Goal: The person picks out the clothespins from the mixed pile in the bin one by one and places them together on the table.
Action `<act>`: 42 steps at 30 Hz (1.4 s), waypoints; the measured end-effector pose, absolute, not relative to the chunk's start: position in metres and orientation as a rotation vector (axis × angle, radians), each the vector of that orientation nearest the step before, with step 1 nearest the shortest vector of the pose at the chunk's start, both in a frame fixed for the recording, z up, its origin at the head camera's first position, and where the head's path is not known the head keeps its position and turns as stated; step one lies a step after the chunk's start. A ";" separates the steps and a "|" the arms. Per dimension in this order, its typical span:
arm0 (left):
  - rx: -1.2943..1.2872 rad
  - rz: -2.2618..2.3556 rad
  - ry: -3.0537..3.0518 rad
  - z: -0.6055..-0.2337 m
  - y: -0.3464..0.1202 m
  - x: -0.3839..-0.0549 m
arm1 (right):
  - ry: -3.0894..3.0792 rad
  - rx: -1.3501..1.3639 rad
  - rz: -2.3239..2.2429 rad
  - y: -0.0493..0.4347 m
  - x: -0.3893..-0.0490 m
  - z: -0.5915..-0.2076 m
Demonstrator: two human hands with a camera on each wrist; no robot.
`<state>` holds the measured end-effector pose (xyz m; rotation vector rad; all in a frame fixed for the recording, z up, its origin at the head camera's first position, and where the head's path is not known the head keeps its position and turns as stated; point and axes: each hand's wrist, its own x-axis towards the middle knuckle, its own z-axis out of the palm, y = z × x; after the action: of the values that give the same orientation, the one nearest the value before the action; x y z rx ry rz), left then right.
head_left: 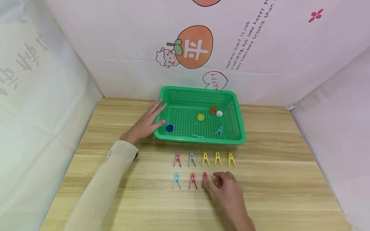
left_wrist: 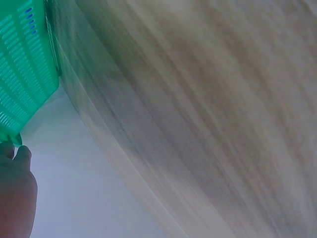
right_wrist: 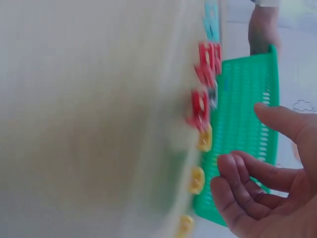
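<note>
A green plastic basket point(head_left: 199, 141) stands at the back of the table. My left hand point(head_left: 145, 125) rests on its left rim with the fingers spread; in the left wrist view the hand point(left_wrist: 17, 188) appears at the basket's edge. Clothespins stand in two rows in front. The near row has a light blue clothespin point(head_left: 176, 180), a red clothespin point(head_left: 193, 180) and another red clothespin point(head_left: 205, 175) at its right end. My right hand point(head_left: 228, 191) is beside that last one, fingertips close to it. In the right wrist view, the right hand point(right_wrist: 267, 183) has thumb and fingers apart, with nothing between them.
The farther row holds a pink clothespin point(head_left: 177, 159), a grey one and three yellow ones point(head_left: 217, 158). Inside the basket lie a blue cap point(head_left: 169, 128), a yellow cap point(head_left: 200, 117), an orange cap point(head_left: 213, 110), a white cap point(head_left: 219, 113) and two blue clothespins point(head_left: 219, 131).
</note>
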<state>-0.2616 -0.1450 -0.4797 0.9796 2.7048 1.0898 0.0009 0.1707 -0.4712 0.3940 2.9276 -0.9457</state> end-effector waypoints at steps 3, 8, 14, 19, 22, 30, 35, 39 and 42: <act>0.985 1.089 2.707 -0.480 -0.145 -0.262 | 3.020 0.257 -0.892 0.190 -0.005 -0.458; 0.987 1.099 2.715 -0.480 -0.146 -0.262 | 3.144 0.050 -0.838 0.220 -0.022 -0.430; 1.001 1.081 2.716 -0.481 -0.146 -0.261 | 3.183 -0.103 -0.773 0.244 -0.050 -0.390; 0.985 1.082 2.716 -0.482 -0.146 -0.257 | 3.135 -0.264 -0.746 0.257 -0.086 -0.366; 0.991 1.075 2.721 -0.483 -0.147 -0.258 | 3.094 -0.345 -0.735 0.263 -0.111 -0.359; 1.015 1.072 2.720 -0.479 -0.146 -0.260 | 2.914 -0.328 -0.724 0.272 -0.167 -0.352; 1.018 1.071 2.729 -0.477 -0.146 -0.259 | 2.881 -0.477 -0.525 0.263 -0.193 -0.358; 1.017 1.062 2.733 -0.478 -0.146 -0.259 | 2.802 -0.621 -0.407 0.260 -0.210 -0.368; 1.018 1.047 2.735 -0.479 -0.146 -0.259 | 2.713 -0.727 -0.361 0.264 -0.220 -0.378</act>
<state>-0.2595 -0.1457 -0.4792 1.0176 2.7355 1.0472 -0.2200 0.2636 -0.3778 -0.7267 2.7130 -0.3605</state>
